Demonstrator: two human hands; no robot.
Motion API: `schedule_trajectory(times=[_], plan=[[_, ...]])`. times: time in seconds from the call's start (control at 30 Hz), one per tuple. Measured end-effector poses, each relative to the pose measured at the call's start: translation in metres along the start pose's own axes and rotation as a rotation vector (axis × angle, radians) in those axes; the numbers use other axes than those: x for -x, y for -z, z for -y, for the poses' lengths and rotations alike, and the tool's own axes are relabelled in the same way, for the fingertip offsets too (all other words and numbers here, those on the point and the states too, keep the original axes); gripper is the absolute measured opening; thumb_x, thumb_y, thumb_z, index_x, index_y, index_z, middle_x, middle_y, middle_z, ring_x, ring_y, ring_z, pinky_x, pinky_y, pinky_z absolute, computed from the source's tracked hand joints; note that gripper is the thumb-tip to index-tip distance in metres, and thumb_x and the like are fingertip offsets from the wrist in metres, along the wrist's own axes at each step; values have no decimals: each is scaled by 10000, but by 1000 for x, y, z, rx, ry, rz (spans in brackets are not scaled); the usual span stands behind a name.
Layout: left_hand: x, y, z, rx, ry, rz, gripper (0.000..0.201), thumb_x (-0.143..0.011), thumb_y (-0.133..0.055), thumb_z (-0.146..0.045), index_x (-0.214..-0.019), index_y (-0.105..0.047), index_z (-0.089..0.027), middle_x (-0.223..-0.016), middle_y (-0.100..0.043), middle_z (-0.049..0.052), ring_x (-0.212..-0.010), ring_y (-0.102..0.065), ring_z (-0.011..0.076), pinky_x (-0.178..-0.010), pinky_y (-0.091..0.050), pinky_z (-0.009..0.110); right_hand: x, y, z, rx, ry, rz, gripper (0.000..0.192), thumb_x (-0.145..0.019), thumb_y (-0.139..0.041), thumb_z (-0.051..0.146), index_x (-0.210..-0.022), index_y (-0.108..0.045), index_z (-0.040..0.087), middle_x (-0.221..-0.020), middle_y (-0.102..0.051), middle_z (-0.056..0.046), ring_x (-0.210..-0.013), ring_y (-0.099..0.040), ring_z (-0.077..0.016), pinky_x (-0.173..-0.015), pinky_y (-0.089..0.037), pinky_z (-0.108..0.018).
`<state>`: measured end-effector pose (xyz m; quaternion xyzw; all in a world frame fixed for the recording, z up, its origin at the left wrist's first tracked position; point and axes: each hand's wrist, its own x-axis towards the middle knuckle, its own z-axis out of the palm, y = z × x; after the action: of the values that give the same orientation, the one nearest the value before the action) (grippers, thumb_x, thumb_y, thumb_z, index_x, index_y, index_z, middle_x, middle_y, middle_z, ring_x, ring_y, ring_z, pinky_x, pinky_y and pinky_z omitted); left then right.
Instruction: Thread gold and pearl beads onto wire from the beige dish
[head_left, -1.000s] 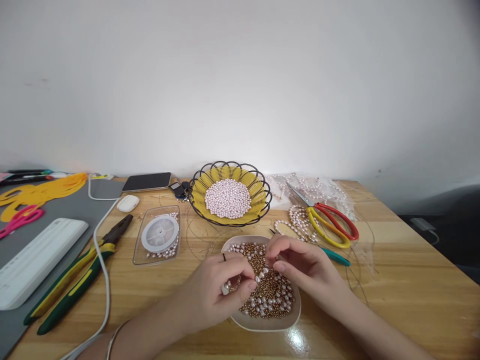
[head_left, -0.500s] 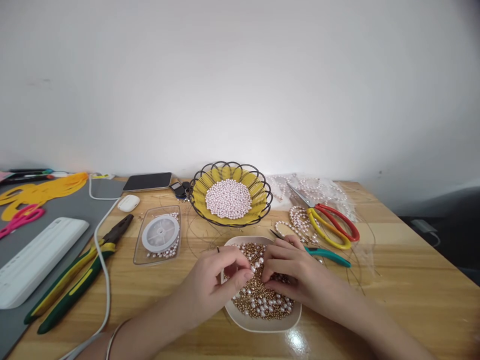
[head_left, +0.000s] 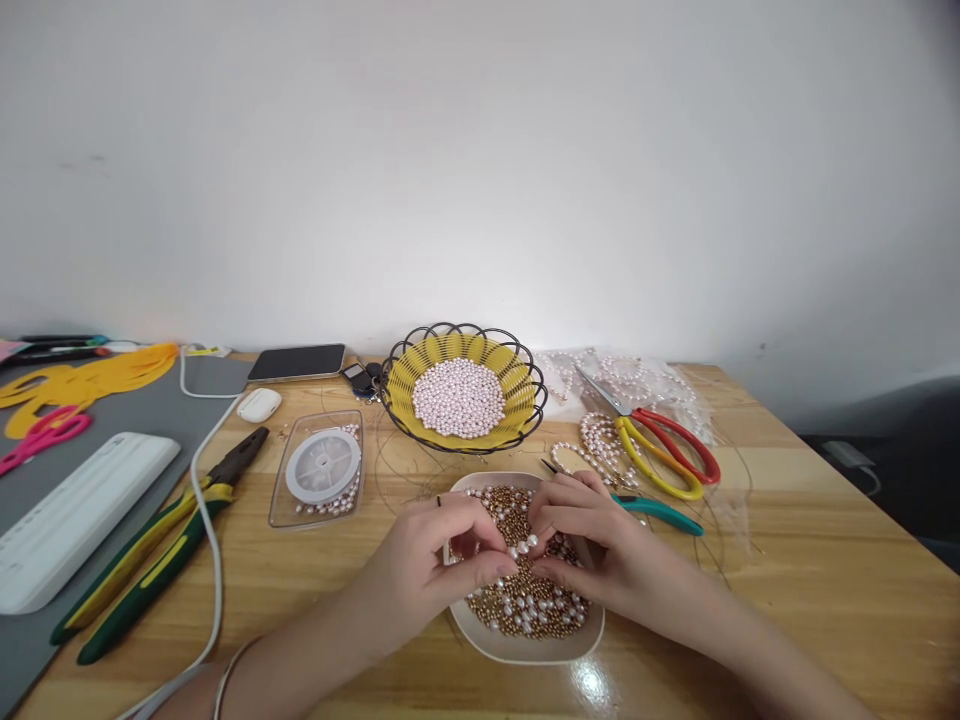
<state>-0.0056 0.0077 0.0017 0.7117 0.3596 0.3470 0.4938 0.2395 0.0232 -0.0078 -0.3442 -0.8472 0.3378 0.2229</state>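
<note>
A pale bowl (head_left: 525, 650) full of small gold beads and white pearls sits at the table's near edge. Both my hands hover over it, fingertips close together. My left hand (head_left: 439, 560) pinches one end of a short strand of white pearls (head_left: 525, 547); a dark ring shows on one finger. My right hand (head_left: 589, 540) pinches the other end of that strand. The thread itself is too thin to make out.
Behind the bowl stands a yellow wire basket (head_left: 517, 385) of pink pearls. Right: red-and-yellow scissors (head_left: 660, 445), teal-handled pliers (head_left: 660, 512), pearl strands. Left: a clear box with a thread spool (head_left: 319, 467), green-handled pliers (head_left: 150, 560), white cable, earbud case, phone (head_left: 296, 362).
My hands dipped lower into the bowl half a second ago, then came back up slightly. They now hold the pearl strand between them again, a little further left than before.
</note>
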Motion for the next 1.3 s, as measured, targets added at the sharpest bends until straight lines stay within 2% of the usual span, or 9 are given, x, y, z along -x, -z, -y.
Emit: schedule_trajectory(times=[0.13,0.3,0.57,0.83,1.3], plan=[[0,0,1,-1,17,-2,159,-912,-678,-261,-780,-676,-173,-701,-627,-7,-671,-549,142,-635,-414,238,4,3,9,-133,-68,6,87,-982,-594,222,-906,-606,263,-976,-641,-27,-975,-591,-243,-917,-394,-477],[-2,-2,0,-12,40,21,159,-911,-668,-256,-777,-682,-172,-698,-627,-8,-662,-548,139,-632,-415,236,3,7,17,-313,-91,-10,128,-996,-551,221,-883,-598,258,-954,-628,-36,-971,-594,-235,-843,-455,-414],[1,-1,-1,-38,43,56,136,-906,-675,-245,-790,-677,-176,-697,-612,-18,-671,-556,137,-636,-412,234,1,5,14,-635,-35,-225,131,-947,-716,351,-859,-685,259,-840,-626,-16,-829,-576,-196,-733,-464,-331],[1,-1,0,-52,-1,105,135,-916,-685,-236,-795,-675,-176,-710,-637,-25,-666,-563,123,-643,-409,226,0,5,10,-709,-46,-227,101,-918,-762,345,-856,-746,266,-836,-649,-18,-807,-573,-184,-717,-457,-322],[2,-2,0,-147,-46,128,159,-940,-678,-278,-819,-693,-175,-739,-675,2,-662,-609,129,-652,-459,231,0,7,10,-658,-48,-268,107,-914,-759,375,-881,-802,283,-831,-673,-36,-776,-596,-189,-689,-494,-325]])
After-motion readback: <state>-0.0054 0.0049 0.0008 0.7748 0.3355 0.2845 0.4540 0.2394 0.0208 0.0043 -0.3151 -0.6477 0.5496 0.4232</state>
